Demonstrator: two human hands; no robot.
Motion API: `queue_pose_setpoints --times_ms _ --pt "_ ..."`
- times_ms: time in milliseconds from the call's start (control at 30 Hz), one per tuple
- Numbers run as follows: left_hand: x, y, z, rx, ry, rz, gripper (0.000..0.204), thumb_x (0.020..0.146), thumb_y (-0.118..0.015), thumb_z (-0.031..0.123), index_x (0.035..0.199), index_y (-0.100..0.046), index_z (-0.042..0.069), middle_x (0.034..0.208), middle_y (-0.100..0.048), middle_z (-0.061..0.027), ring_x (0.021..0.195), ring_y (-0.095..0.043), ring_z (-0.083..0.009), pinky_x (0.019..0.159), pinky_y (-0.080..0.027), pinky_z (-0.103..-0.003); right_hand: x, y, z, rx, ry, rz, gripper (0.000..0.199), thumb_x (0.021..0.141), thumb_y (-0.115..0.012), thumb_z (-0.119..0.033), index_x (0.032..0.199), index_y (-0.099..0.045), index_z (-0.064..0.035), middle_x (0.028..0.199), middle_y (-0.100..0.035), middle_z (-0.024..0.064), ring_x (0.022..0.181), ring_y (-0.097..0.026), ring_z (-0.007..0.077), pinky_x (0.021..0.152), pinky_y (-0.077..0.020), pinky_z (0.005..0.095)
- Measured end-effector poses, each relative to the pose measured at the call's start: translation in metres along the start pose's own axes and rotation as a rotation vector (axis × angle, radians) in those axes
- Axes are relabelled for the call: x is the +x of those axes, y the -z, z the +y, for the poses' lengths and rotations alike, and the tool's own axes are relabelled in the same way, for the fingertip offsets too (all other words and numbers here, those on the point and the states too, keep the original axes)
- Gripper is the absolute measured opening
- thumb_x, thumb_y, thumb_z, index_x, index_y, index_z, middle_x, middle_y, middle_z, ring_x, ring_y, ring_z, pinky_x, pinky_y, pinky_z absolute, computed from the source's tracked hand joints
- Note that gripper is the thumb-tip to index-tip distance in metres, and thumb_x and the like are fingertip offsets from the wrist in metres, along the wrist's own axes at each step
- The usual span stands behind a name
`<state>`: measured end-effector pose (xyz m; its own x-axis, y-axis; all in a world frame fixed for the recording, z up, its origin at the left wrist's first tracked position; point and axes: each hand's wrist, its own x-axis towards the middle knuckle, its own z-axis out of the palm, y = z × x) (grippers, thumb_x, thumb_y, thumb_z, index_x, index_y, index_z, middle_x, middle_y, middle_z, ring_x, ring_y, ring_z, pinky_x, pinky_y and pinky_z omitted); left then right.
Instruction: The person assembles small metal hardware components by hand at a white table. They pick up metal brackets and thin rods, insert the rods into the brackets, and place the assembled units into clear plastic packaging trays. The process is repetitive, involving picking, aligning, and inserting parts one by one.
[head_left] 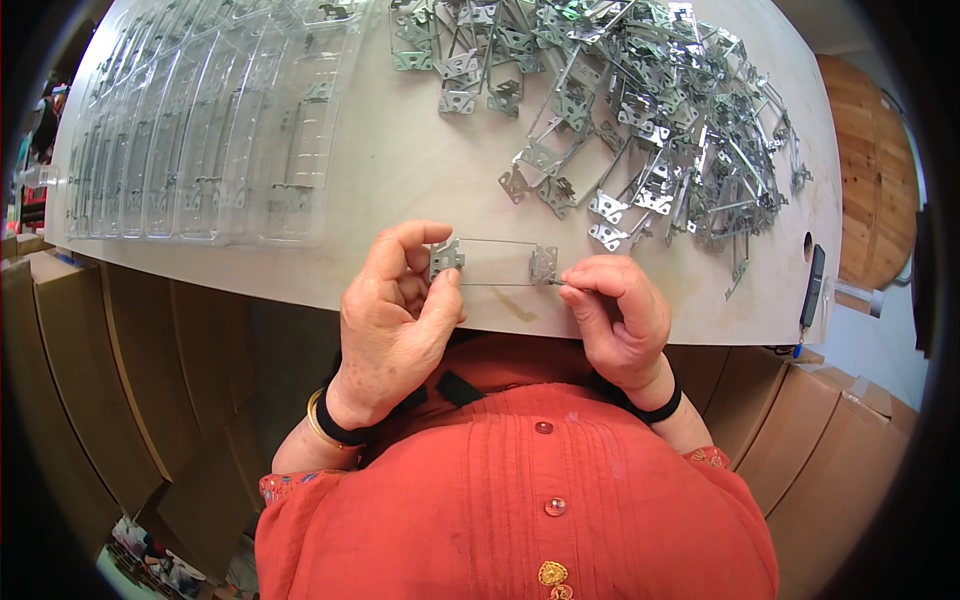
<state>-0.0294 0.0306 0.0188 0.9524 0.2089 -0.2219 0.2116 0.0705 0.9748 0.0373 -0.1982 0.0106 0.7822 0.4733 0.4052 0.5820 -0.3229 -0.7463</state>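
Observation:
Near the front edge of the white table, a metal bracket assembly (543, 263) lies between my hands. Two stamped silver end plates are joined by two thin parallel rods. My left hand (393, 325) grips the left plate, its thumb below and fingers above. At the lower right corner, my right hand (625, 318) is closed in a pinch, thumb against forefinger. A thin dark tip shows between those fingers and the right plate; whether it is a rod end or a separate small piece I cannot make out.
Toward the far right lies a tangled heap of similar metal brackets (650, 120). Clear plastic trays (270, 120) with brackets in their slots cover the left side. A black-handled tool (813, 285) rests at the right edge. Cardboard boxes (95, 370) stand below the table.

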Motion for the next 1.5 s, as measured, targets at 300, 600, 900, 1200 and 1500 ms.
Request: queue_pose_setpoints --times_ms 300,600,900,1200,1500 --pt "-0.0004 0.0002 -0.0001 -0.002 0.001 -0.003 0.037 0.097 -0.059 -0.009 0.133 -0.053 -0.004 0.102 -0.059 -0.0045 0.079 -0.063 -0.006 0.067 -0.06 -0.023 -0.0028 -0.0027 0.0009 0.034 -0.054 0.004 0.023 0.086 -0.079 0.005 0.103 -0.067 -0.0026 0.091 -0.071 0.0113 0.076 -0.068 0.0241 0.064 -0.0537 0.0309" --pt "0.0 0.0002 0.0004 0.006 -0.003 -0.002 0.037 0.097 -0.059 -0.009 0.133 -0.053 -0.004 0.101 -0.059 -0.0046 0.079 -0.063 -0.006 0.066 -0.06 -0.022 -0.0001 -0.0004 0.001 0.017 -0.03 0.0 0.022 0.086 -0.078 0.007 0.103 -0.067 -0.0021 0.093 -0.072 0.0123 0.078 -0.069 0.0245 0.066 -0.0546 0.031" --pt "0.0002 -0.001 0.0011 -0.016 -0.003 0.003 0.037 0.097 -0.059 -0.01 0.133 -0.053 -0.004 0.101 -0.059 -0.0041 0.079 -0.062 -0.0052 0.066 -0.06 -0.022 -0.0025 0.0003 0.0021 0.041 -0.061 -0.009 0.023 0.085 -0.078 0.008 0.104 -0.067 -0.0019 0.094 -0.072 0.0128 0.078 -0.07 0.0249 0.067 -0.0548 0.031" --pt "-0.0012 -0.0001 -0.001 0.019 0.014 -0.002 0.037 0.097 -0.058 -0.01 0.133 -0.052 -0.004 0.101 -0.06 -0.0042 0.076 -0.063 -0.0051 0.066 -0.058 -0.022 0.0018 0.001 -0.0021 0.0 -0.034 0.004 0.023 0.084 -0.08 0.006 0.1 -0.066 -0.0026 0.09 -0.07 0.0133 0.073 -0.067 0.0271 0.064 -0.0527 0.0326" --pt "-0.0019 0.0023 -0.0047 -0.002 0.037 -0.032 0.036 0.097 -0.06 -0.008 0.132 -0.052 -0.003 0.105 -0.061 -0.004 0.081 -0.064 -0.0043 0.068 -0.059 -0.022 0.0052 0.0016 -0.0046 -0.002 -0.034 -0.009 0.022 0.085 -0.078 0.005 0.101 -0.067 -0.0049 0.091 -0.073 0.0123 0.075 -0.07 0.0295 0.065 -0.055 0.0355"
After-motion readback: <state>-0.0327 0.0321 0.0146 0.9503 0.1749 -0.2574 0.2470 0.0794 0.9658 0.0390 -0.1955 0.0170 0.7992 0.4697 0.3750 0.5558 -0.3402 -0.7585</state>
